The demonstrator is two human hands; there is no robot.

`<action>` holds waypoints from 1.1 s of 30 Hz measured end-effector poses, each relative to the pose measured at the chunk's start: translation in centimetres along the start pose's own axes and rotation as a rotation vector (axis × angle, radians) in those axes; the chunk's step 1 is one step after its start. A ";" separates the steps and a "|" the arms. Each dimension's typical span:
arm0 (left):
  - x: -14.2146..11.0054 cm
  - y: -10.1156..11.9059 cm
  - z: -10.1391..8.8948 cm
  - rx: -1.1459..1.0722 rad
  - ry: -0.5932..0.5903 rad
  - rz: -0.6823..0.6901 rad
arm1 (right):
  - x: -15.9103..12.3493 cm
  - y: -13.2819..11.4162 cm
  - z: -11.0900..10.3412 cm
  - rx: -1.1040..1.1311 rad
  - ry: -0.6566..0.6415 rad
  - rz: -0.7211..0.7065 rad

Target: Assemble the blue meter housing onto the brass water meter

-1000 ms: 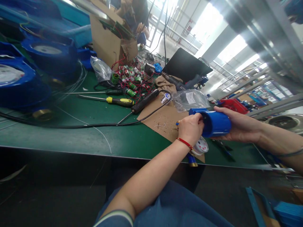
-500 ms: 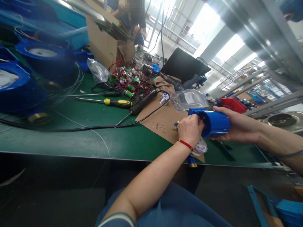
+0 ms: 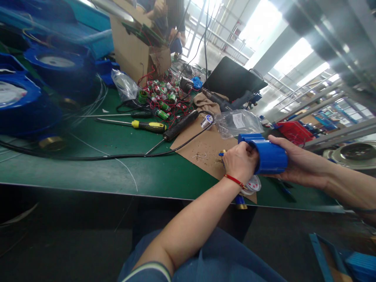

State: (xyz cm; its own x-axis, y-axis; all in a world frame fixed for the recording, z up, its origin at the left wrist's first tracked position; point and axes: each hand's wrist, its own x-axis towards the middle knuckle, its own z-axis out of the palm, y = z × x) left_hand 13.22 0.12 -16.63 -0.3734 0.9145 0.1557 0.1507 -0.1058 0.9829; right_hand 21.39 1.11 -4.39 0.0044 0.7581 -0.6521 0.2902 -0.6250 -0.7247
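My right hand [image 3: 302, 162] is wrapped round a blue plastic meter housing [image 3: 272, 156] from the right, its opening turned towards the left. At that opening is my left hand [image 3: 241, 159], with a red cord on the wrist. Its fingers are pinched together and reach partly inside; whatever they hold is hidden. Below my left wrist a round white dial [image 3: 254, 183] with red marks shows in part. A blue pipe end with a brass tip [image 3: 241, 203] sticks out under it at the table edge.
Brown cardboard [image 3: 195, 147] lies on the green table [image 3: 88, 172]. Left of it are a soldering iron [image 3: 180, 126] and a yellow-black screwdriver [image 3: 149, 126]. Behind are wired green batteries [image 3: 163, 103], a carton [image 3: 132, 51] and a plastic bag [image 3: 241, 123]. Blue meters [image 3: 26, 105] stand left. A person [image 3: 164, 19] is beyond.
My left fingers have moved further into the housing's opening. The housing has turned slightly in my right hand, and the whole view has shifted a little.
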 end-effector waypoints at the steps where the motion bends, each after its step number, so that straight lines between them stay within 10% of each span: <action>1: -0.1 -0.1 0.1 -0.017 0.009 -0.004 | 0.0 0.0 0.0 0.000 0.005 0.003; 33: -1.1 -1.1 1.1 -0.254 0.215 0.124 | 0.0 0.6 -0.9 0.042 -0.006 0.019</action>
State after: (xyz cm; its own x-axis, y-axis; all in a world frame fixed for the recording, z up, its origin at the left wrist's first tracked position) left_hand 14.51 -0.33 -18.02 -0.5549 0.7883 0.2658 -0.0158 -0.3295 0.9440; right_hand 22.39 0.96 -4.62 0.0032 0.7452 -0.6668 0.2499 -0.6463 -0.7210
